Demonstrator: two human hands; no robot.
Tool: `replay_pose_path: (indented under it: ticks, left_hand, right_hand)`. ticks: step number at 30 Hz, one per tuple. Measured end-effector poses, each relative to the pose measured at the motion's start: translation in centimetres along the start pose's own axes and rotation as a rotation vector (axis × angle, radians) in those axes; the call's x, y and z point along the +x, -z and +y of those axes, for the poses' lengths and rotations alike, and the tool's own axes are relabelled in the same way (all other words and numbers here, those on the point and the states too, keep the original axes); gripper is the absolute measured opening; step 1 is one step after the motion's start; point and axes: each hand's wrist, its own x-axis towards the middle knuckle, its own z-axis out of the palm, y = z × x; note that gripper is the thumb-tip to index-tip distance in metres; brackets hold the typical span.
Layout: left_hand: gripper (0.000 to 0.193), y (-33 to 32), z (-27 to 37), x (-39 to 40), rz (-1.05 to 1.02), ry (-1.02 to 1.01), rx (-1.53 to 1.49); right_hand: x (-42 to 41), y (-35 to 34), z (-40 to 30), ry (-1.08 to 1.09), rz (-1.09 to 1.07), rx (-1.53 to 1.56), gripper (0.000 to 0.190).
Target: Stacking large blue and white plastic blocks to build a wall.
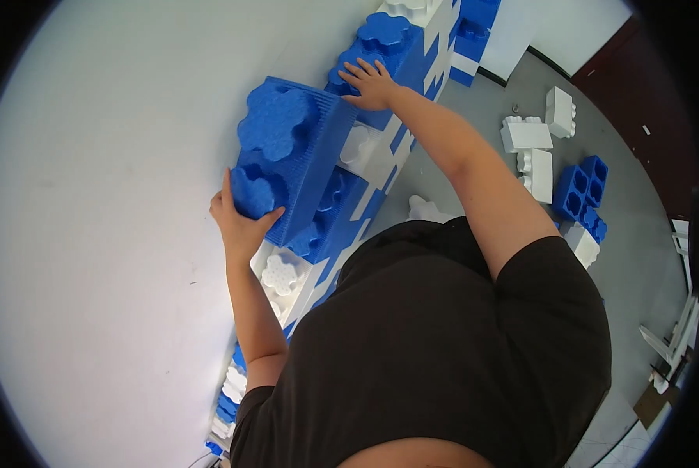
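Note:
My left hand [241, 225] grips the near stud of a large blue foam building block [320, 158], thumb on one side and fingers on the other. The block sits tilted over the top of a wall of blue and white blocks [349, 234], beside the white room wall. My right hand [376, 88] lies with fingers spread over a studded blue block [384, 32] farther along the wall top. Its thumb side is at the far corner of the tilted block; whether it presses there I cannot tell. Below the tilted block, a white block [358, 145] and blue studs [305, 237] show partly.
The white room wall [109, 205] rises close on the left. Loose white blocks [528, 136] and blue blocks [575, 187] lie on the grey floor to the right. A dark red door [630, 93] stands beyond them. White studded blocks [282, 275] top the nearer wall section.

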Motion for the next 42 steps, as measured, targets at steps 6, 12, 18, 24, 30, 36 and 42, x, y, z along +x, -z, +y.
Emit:
replay_pose_path:
  ticks: [6,12,18,24,30,36,42]
  left_hand:
    - [0.111,-0.1,-1.7,-3.2,0.093,0.088,-0.299]
    - [0.113,-1.4,-2.4,-6.0,0.165,0.156,-0.939]
    - [0.111,-1.7,-1.5,-7.6,0.112,0.050,-1.092]
    - [0.107,-5.5,0.2,-8.5,-0.179,0.105,-1.255]
    - [0.096,-9.6,5.5,-9.8,-0.392,0.029,-1.221]
    - [0.088,-11.9,7.6,-11.2,-0.550,0.125,-1.421]
    - [0.079,-17.4,3.3,-10.2,-0.716,-0.199,-0.901]
  right_hand:
    - [-0.7,0.2,1.0,0.013,0.048,0.323,0.062]
    - [-8.8,0.5,-0.2,-0.057,0.413,0.968,0.048]
    - [-20.7,-1.3,-3.7,-0.196,0.021,1.243,0.052]
    - [-30.8,-0.2,-5.6,-0.296,0.060,1.371,0.058]
    - [-38.2,0.7,-6.5,-0.396,0.223,1.442,0.057]
    - [-41.7,1.2,-7.0,-0.548,0.288,1.498,0.047]
    - [-43.5,-0.4,-6.2,-0.524,0.317,1.459,0.042]
